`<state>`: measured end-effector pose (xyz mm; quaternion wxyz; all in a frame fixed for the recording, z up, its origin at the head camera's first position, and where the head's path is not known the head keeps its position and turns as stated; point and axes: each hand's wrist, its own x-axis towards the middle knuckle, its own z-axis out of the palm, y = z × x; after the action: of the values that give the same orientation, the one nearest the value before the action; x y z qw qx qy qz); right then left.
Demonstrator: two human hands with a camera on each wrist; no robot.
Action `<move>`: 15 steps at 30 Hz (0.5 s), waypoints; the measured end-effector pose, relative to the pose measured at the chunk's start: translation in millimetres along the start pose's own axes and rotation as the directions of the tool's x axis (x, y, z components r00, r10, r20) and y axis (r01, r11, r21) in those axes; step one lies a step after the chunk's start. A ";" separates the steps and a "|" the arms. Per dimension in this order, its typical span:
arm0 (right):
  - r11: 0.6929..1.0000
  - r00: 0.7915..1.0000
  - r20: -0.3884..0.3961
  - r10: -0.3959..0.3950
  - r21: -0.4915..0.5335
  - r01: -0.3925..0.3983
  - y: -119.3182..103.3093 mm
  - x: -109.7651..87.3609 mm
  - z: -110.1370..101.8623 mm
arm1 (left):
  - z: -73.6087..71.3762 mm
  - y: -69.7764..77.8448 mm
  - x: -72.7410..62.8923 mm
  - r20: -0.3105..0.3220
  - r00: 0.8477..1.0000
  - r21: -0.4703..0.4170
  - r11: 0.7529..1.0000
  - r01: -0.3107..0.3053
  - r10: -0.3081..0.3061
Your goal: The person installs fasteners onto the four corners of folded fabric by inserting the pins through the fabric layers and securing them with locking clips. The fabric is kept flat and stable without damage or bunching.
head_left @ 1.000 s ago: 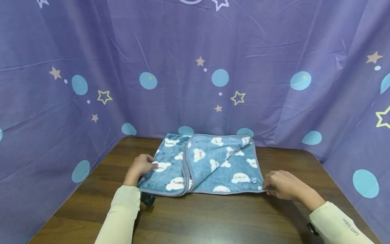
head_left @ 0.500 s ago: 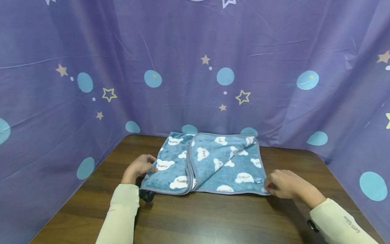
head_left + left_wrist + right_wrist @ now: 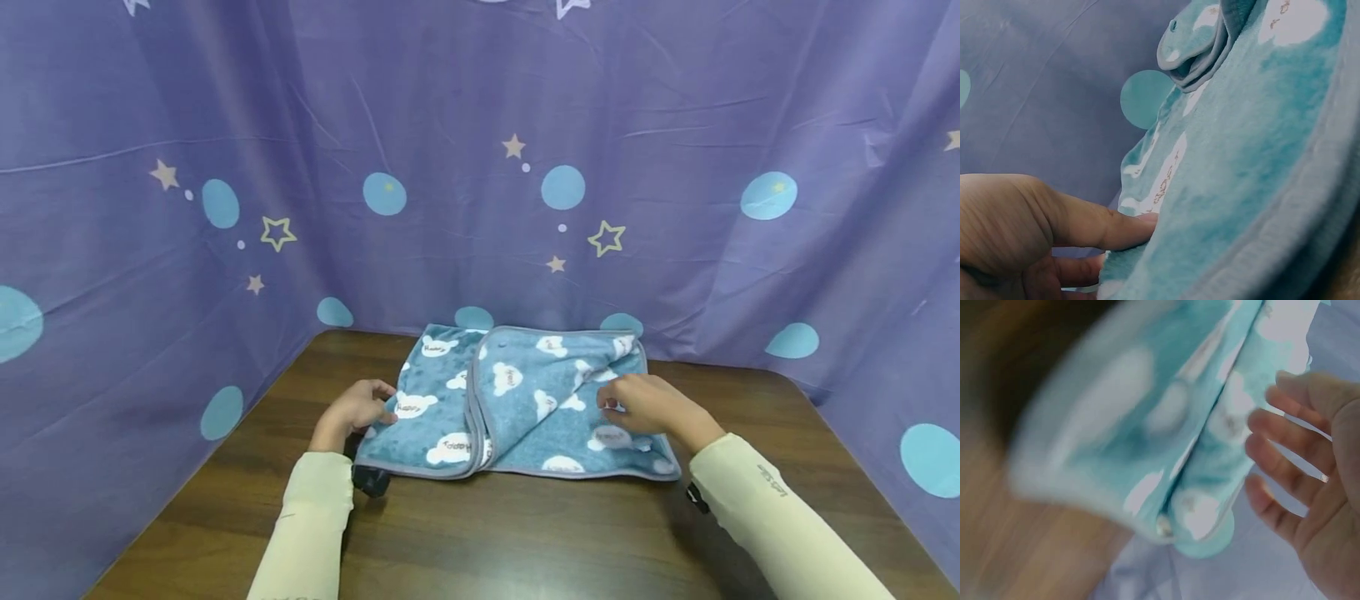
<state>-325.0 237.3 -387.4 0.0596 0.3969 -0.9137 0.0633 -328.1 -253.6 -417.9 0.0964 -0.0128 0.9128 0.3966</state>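
Note:
A folded teal blanket point(image 3: 427, 433) with white bear faces and a grey hem lies on the wooden table. Its right part is folded over in overlapping layers with a slanting crease. My left hand point(image 3: 360, 407) rests at the blanket's left edge, thumb and index finger apart. In the left wrist view its thumb point(image 3: 1138, 230) touches the fleece, while the tips of the lower fingers are hidden behind the edge. My right hand point(image 3: 648, 404) is over the blanket's right part. In the right wrist view its fingers point(image 3: 1279, 431) are loosely bent and spread, holding nothing.
Brown table point(image 3: 525, 533) shows in front of the blanket and to both sides. A purple curtain point(image 3: 465, 167) with stars and blue dots hangs behind and along both sides, close to the blanket's far edge.
My right hand has let go of the blanket's near right corner and moved left and away from me, over the blanket. My left hand has stayed at the left edge.

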 end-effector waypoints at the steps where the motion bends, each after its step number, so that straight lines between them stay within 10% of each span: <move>1: 1.000 1.000 -0.014 0.001 0.005 -0.001 -0.2 7.3 1.3 | 0.4 0.0 0.2 0.004 1.000 -0.003 1.000 -0.005 0.005; 15: 0.997 0.994 -0.080 0.070 0.031 -0.067 -25.4 114.9 20.3 | -0.3 -3.2 2.7 0.007 1.000 -0.038 0.999 -0.007 0.007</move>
<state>-385.5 134.4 -387.4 0.0889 0.3632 -0.9227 0.0942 -330.5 -255.9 -420.5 0.0979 -0.0100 0.9049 0.4142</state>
